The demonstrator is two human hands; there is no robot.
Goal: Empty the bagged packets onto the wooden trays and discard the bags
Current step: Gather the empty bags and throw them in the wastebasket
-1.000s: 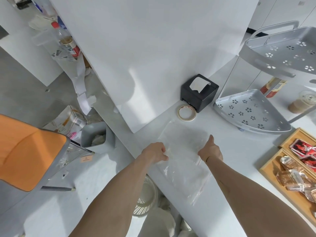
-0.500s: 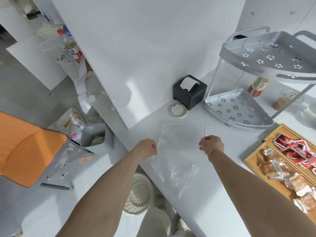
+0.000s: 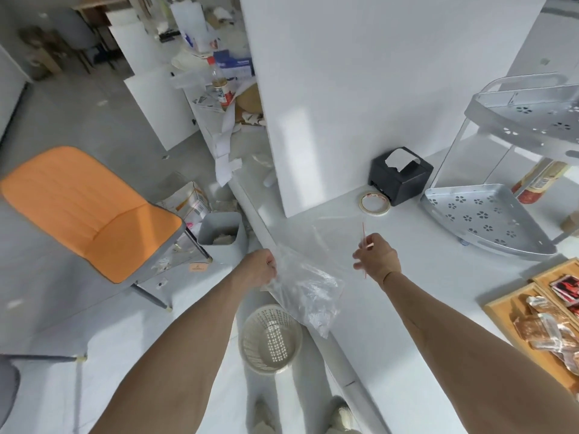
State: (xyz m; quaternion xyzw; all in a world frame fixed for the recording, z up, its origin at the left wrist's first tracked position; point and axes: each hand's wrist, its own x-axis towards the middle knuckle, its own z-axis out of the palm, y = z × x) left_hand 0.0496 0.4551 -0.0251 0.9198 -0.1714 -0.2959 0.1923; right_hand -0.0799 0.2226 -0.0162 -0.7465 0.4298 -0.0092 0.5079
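A clear empty plastic bag (image 3: 308,286) with a thin red zip strip hangs crumpled over the table's front edge. My left hand (image 3: 258,267) grips its left side. My right hand (image 3: 376,255) pinches its red-edged mouth, lifted off the white table (image 3: 391,339). Below the bag, on the floor, stands a white perforated basket (image 3: 270,338). At the right edge lie the wooden trays (image 3: 504,311) with brown packets (image 3: 545,327) and red-and-black packets (image 3: 567,288).
A black tissue box (image 3: 399,175) and a tape roll (image 3: 373,204) sit by the white partition. A grey two-tier corner rack (image 3: 482,217) stands at the right. An orange chair (image 3: 84,211) and a grey bin (image 3: 219,236) are on the left floor.
The bag lay flat on the table under both hands; now it is lifted and drawn left over the table edge, above the basket. The view has swung left and down.
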